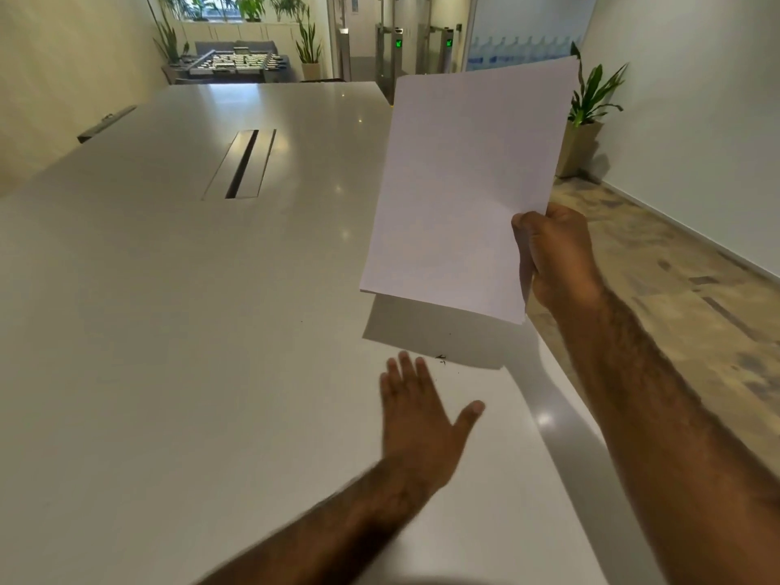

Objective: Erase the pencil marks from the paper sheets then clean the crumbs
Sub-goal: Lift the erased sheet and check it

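My right hand pinches the lower right corner of white paper sheets and holds them up above the right part of the table; no pencil marks show on the side I see. My left hand lies flat with straight fingers on the white table, just below the sheets' shadow. A few dark eraser crumbs sit on the table right of my left fingertips. No eraser is in view.
A metal cable slot runs along the table's middle. The table's right edge drops to a patterned floor. A potted plant stands by the right wall. A foosball table stands at the far end.
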Available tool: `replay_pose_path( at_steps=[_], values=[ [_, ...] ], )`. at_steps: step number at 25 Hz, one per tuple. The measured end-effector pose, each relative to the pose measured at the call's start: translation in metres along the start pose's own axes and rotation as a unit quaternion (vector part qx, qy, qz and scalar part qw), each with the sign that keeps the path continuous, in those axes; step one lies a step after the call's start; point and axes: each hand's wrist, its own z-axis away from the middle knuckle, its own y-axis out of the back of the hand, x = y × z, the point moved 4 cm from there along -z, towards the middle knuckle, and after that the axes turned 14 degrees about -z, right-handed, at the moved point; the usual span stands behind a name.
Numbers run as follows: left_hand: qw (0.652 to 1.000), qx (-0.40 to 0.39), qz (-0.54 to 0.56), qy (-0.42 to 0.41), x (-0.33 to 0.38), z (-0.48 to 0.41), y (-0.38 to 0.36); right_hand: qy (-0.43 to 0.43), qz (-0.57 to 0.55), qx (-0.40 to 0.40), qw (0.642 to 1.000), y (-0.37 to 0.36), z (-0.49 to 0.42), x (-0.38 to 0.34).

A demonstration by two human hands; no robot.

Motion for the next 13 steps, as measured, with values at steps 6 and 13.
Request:
replay_pose_path(
  at_steps=[6,13],
  values=[
    [0.987,0.093,0.038,-0.124,0.013,-0.009,0.016,-0.003,0.002,-0.001,1.000,0.009,-0.006,-0.012],
    [1.000,-0.003,-0.002,-0.010,-0.027,-0.024,0.003,-0.005,-0.019,0.022,1.000,0.015,-0.016,-0.008]
  ],
)
